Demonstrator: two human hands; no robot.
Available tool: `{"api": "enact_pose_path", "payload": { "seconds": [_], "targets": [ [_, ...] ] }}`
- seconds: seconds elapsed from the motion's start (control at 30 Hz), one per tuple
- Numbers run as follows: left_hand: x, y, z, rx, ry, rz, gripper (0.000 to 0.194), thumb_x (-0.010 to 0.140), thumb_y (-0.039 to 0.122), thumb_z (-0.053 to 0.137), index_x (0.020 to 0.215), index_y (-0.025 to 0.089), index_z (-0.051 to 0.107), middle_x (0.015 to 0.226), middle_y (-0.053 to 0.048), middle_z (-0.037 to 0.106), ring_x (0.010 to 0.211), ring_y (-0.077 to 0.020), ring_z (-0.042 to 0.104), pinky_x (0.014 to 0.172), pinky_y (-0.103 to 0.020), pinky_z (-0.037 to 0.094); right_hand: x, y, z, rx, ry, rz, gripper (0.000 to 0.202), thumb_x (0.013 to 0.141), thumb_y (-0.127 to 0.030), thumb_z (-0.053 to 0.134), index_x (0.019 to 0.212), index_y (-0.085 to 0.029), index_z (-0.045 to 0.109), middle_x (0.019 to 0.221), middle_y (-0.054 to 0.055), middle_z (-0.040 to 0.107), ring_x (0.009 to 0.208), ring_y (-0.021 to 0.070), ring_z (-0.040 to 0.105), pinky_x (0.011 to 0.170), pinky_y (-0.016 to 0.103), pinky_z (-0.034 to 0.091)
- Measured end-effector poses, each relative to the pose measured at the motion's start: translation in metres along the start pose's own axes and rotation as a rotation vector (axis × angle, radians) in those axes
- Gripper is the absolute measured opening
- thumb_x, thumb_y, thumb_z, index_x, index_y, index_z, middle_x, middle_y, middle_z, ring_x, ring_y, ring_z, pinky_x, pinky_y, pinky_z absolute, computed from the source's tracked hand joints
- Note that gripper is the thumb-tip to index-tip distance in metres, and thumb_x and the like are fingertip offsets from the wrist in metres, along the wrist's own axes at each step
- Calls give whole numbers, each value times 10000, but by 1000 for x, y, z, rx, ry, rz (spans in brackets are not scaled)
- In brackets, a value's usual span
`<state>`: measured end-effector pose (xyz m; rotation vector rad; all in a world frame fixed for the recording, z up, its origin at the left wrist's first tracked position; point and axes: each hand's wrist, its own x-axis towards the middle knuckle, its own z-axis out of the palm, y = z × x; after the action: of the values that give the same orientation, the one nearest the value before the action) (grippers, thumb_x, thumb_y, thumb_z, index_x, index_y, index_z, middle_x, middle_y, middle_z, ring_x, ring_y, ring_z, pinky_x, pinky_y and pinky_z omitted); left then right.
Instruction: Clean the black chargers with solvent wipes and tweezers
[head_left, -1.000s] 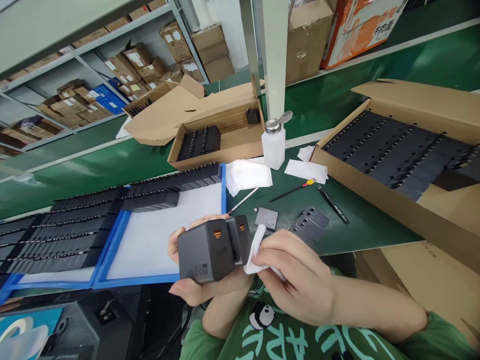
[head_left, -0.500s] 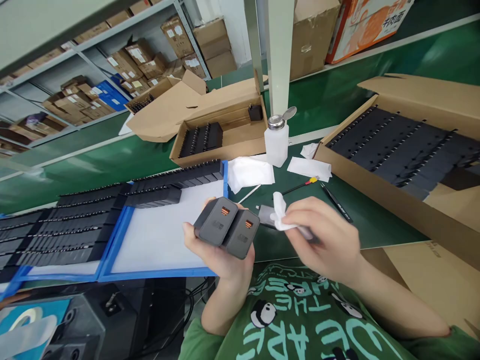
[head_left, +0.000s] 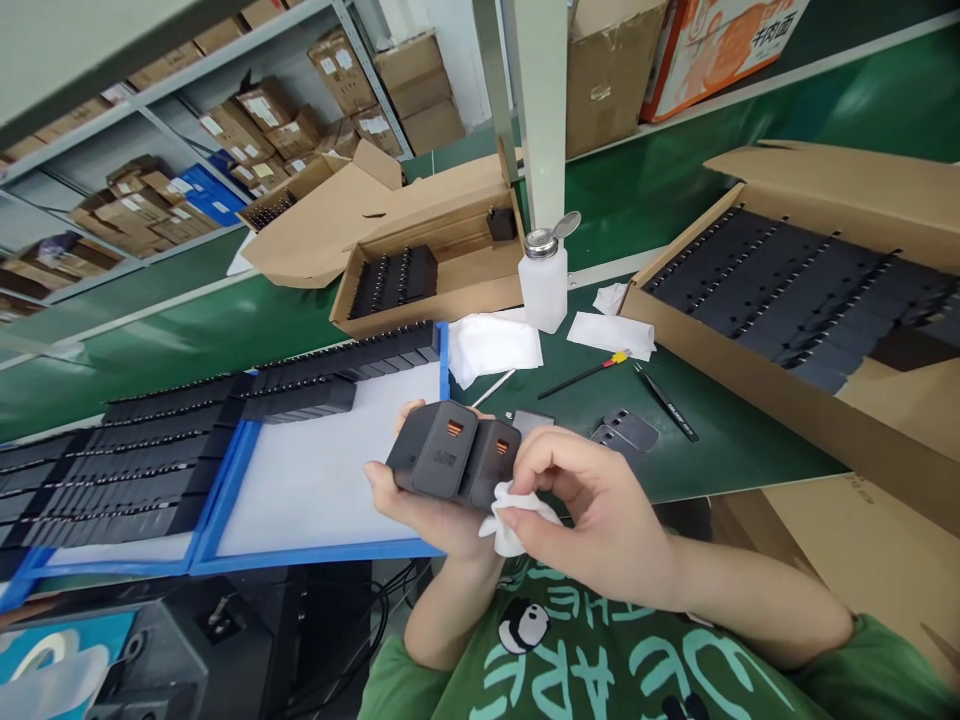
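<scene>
Two black power adapters (head_left: pixel 435 452), side by side with orange USB ports showing, rest in my left hand (head_left: pixel 457 530), whose fingers are wrapped round them from below and behind. My right hand (head_left: pixel 600 515) pinches a crumpled white wipe (head_left: pixel 507 522) at the lower right edge of the nearer adapter. Just behind my right hand lie a dark phone-like object (head_left: pixel 630 430) and a small grey block (head_left: pixel 532 421), partly hidden. Further back on the green table are black tweezers (head_left: pixel 666 402) and a thin black tool with a yellow and red tip (head_left: pixel 585 374).
A white pump bottle (head_left: pixel 544 285) with its lid up stands beside folded white wipes (head_left: pixel 495 346). At left, blue-edged trays (head_left: pixel 307 552) carry rows of black adapters. Open cardboard boxes with adapters stand behind (head_left: pixel 480 297) and at right (head_left: pixel 720 400).
My right hand has moved left and down with the wipe, from beside the adapters to their lower right edge. The dark phone-like object has come into view.
</scene>
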<state>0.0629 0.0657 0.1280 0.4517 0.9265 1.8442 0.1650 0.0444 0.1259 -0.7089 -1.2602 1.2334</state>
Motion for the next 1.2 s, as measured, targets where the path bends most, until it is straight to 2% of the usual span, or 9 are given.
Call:
{"api": "enact_pose_path", "payload": {
  "seconds": [0.17, 0.33, 0.5, 0.6, 0.8, 0.87, 0.97, 1.03, 1.2],
  "targets": [
    [0, -5, 1, 25, 13, -39, 445, 862, 703, 461, 867, 283, 610, 654, 2, 580, 598, -183, 547, 540, -304, 399, 0, 4, -7, -94, -24, -35, 162, 730, -61, 671, 746, -195, 582, 748, -13, 610, 642, 106, 595, 556, 203, 516],
    [2, -10, -4, 46, 51, -58, 500, 843, 719, 503, 924, 251, 658, 708, -11, 626, 615, -187, 598, 604, -311, 474, 2, 8, -30, -469, 142, -333, 234, 751, 24, 601, 801, -205, 614, 775, -2, 625, 725, 134, 625, 646, 254, 523],
    [6, -10, -6, 7, 64, -184, 539, 817, 740, 542, 887, 218, 659, 728, -24, 617, 645, -185, 618, 544, -268, 458, 8, 9, -55, -415, 295, -238, 229, 787, 1, 681, 815, -220, 628, 812, 4, 631, 717, 142, 628, 562, 244, 505],
    [7, -13, -7, -18, 62, -227, 562, 842, 747, 502, 886, 205, 648, 757, -34, 620, 651, -176, 615, 528, -257, 452, 5, 3, -52, -386, 321, -238, 236, 803, -1, 694, 838, -224, 628, 818, 2, 626, 719, 144, 632, 554, 246, 511],
    [4, -17, -8, -35, -3, -247, 524, 839, 718, 545, 914, 215, 671, 732, -36, 662, 654, -183, 648, 622, -297, 524, 1, 5, -27, -500, -56, -575, 276, 853, 34, 570, 1014, -174, 653, 893, 73, 703, 830, 183, 668, 746, 330, 596],
    [4, -14, -8, -27, -18, -264, 517, 852, 704, 537, 903, 211, 681, 719, -35, 660, 637, -177, 639, 593, -287, 514, 8, 13, -33, -596, -18, -603, 275, 877, 33, 526, 1011, -172, 652, 902, 83, 707, 845, 189, 670, 755, 340, 598],
    [5, -10, -10, -17, -24, -287, 541, 856, 724, 515, 904, 211, 681, 725, -28, 647, 642, -165, 627, 562, -262, 496, 18, 19, -46, -751, 194, -573, 264, 883, 33, 545, 968, -187, 663, 907, 73, 708, 865, 183, 682, 754, 321, 599],
    [6, -10, -11, -20, 0, -302, 536, 831, 735, 551, 912, 219, 676, 750, -26, 652, 660, -164, 635, 582, -264, 505, 17, 17, -46, -778, 249, -589, 250, 886, 22, 557, 958, -185, 675, 900, 69, 703, 874, 173, 683, 768, 307, 610],
    [8, -11, -9, -31, 5, -426, 496, 861, 688, 548, 883, 216, 698, 734, -60, 652, 641, -188, 626, 583, -300, 507, 6, 28, -37, -856, -161, -1047, 245, 936, -87, 549, 819, -217, 722, 842, 25, 729, 826, 159, 686, 778, 261, 652]
  ]
}}
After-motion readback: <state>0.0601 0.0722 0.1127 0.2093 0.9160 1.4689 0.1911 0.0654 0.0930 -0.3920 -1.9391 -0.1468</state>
